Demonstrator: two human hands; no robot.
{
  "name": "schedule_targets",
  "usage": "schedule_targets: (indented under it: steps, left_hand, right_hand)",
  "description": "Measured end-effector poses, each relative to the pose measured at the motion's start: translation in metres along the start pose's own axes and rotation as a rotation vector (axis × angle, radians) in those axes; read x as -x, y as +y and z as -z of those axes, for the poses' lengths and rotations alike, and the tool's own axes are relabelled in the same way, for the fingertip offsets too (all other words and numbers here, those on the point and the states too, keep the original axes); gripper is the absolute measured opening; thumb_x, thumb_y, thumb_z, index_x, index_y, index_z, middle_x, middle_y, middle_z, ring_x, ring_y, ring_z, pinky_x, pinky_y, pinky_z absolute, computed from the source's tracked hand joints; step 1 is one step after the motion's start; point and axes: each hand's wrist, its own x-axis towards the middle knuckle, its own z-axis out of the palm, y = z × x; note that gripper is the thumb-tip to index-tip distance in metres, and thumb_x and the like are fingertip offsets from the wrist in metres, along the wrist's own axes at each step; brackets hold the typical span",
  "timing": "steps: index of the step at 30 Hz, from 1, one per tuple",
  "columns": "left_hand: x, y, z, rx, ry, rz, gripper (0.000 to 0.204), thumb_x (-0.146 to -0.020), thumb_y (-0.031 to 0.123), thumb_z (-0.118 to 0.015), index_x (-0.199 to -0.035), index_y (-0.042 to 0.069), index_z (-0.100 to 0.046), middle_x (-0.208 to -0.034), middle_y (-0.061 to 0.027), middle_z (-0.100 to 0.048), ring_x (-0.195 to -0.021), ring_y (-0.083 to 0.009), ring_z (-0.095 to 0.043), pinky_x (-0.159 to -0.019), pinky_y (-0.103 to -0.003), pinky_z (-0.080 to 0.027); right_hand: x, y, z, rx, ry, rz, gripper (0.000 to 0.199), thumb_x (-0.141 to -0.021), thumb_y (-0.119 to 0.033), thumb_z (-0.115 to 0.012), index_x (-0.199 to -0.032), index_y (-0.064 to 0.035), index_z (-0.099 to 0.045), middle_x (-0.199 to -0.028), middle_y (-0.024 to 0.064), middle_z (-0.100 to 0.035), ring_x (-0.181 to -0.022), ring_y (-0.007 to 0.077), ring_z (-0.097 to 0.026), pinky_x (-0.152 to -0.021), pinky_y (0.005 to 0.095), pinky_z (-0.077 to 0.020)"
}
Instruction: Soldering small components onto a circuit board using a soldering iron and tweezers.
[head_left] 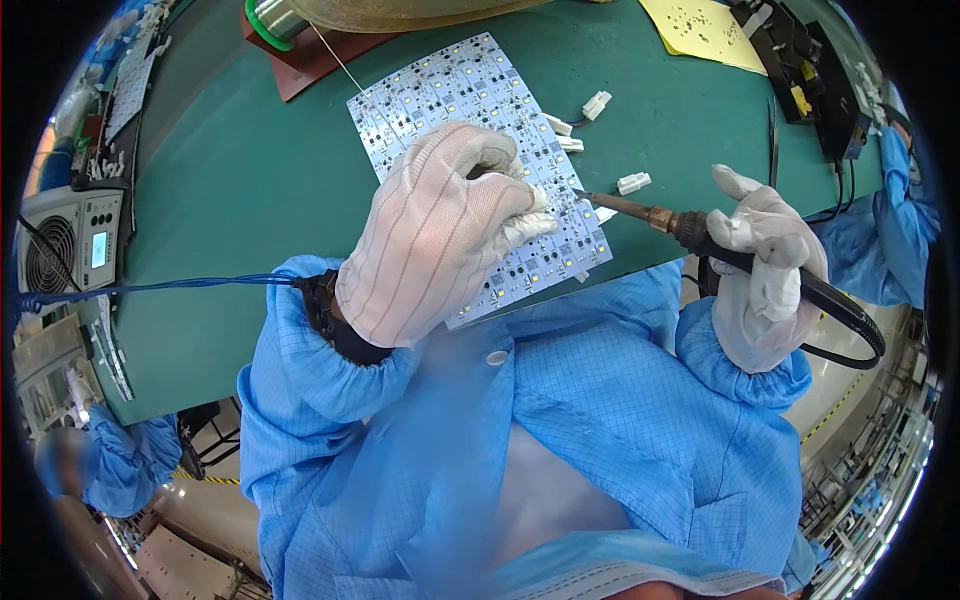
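A white circuit board [435,85] dotted with small components lies on the green bench mat, tilted toward me. My left hand [440,225], in a striped white glove, is over its middle with thumb and fingers pinched together. Thin solder wire [338,60] runs from a spool [277,22] across the board to this hand; its end at the fingertips is hidden. In my gloved right hand [768,265] is a soldering iron [655,215], held like a pen. Its tip reaches the board's right edge, close to my left fingertips; contact I cannot tell.
White connectors [633,183] lie right of the board. Black tweezers [773,145], a yellow pad [705,32] and a black device [840,110] are farther right. At left stands a fan unit [72,240] with a display; a blue cord [170,287] runs to my left wrist. Other people sit nearby.
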Motion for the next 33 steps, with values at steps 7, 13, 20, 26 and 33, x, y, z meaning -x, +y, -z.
schedule_targets:
  steps: [7, 13, 20, 26, 33]
  left_hand:
    - [0.001, -0.001, 0.001, -0.007, -0.001, -0.012, 0.028, -0.064, 0.022, -0.083, -0.087, 0.011, -0.071, -0.092, -0.0053, -0.059, -0.084, -0.0232, -0.059, -0.071, -0.034, -0.048]
    - [-0.001, -0.001, 0.002, 0.020, -0.019, -0.048, 0.027, -0.066, 0.022, -0.081, -0.088, 0.011, -0.071, -0.092, -0.0057, -0.059, -0.084, -0.0237, -0.059, -0.071, -0.035, -0.048]
    - [0.001, -0.002, 0.000, 0.006, -0.015, -0.023, 0.026, -0.067, 0.023, -0.081, -0.087, 0.012, -0.069, -0.093, -0.0052, -0.059, -0.088, -0.0245, -0.059, -0.076, -0.037, -0.048]
    - [0.003, -0.004, -0.001, -0.002, -0.030, -0.030, 0.028, -0.068, 0.025, -0.082, -0.088, 0.012, -0.068, -0.094, -0.0051, -0.060, -0.090, -0.0250, -0.059, -0.077, -0.038, -0.048]
    - [-0.001, -0.004, 0.003, -0.004, -0.015, -0.019, 0.025, -0.067, 0.023, -0.082, -0.086, 0.011, -0.070, -0.092, -0.0059, -0.061, -0.086, -0.0245, -0.060, -0.073, -0.037, -0.049]
  right_hand:
    - [0.001, 0.001, 0.005, 0.053, -0.012, -0.005, 0.042, -0.101, -0.039, -0.048, -0.091, -0.0036, -0.069, -0.082, 0.0072, -0.069, -0.076, 0.0201, -0.058, -0.098, 0.0599, -0.0442]
    - [0.004, -0.003, 0.002, 0.046, -0.004, -0.090, 0.044, -0.101, -0.040, -0.049, -0.090, -0.0017, -0.069, -0.086, 0.0094, -0.071, -0.078, 0.0215, -0.061, -0.096, 0.0568, -0.0455]
    - [-0.001, -0.004, -0.005, 0.052, -0.005, -0.101, 0.044, -0.101, -0.039, -0.049, -0.088, -0.0018, -0.069, -0.082, 0.0097, -0.071, -0.078, 0.0214, -0.062, -0.096, 0.0565, -0.0451]
    - [-0.001, -0.006, -0.004, 0.078, -0.024, -0.076, 0.039, -0.100, -0.035, -0.050, -0.087, -0.0024, -0.068, -0.081, 0.0088, -0.070, -0.073, 0.0204, -0.059, -0.095, 0.0586, -0.0454]
    - [-0.006, -0.003, -0.001, 0.090, -0.071, 0.029, 0.035, -0.100, -0.031, -0.050, -0.089, -0.0039, -0.069, -0.080, 0.0072, -0.067, -0.070, 0.0177, -0.055, -0.094, 0.0613, -0.0455]
